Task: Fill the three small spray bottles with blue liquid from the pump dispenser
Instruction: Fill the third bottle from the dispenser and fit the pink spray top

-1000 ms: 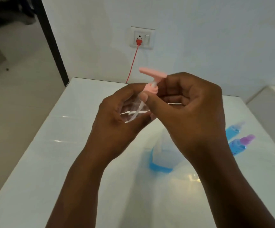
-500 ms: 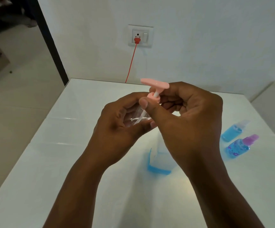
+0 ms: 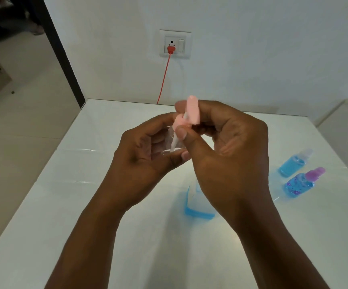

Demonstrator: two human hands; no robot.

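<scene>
item: clear small bottle [image 3: 172, 146], held mid-air over table centre, left hand [image 3: 148, 161] fingers curled round it. right hand [image 3: 221, 147] pinches pink pump top [image 3: 189, 113]. step: likely uncapping third bottle; two filled bottles [image 3: 298, 176] right. next: steady twist, lift off.

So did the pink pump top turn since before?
Yes. The pink pump top earlier lay flat, pointing sideways along the wall socket; now it stands nearly on end, twisted round in the right hand.
</scene>
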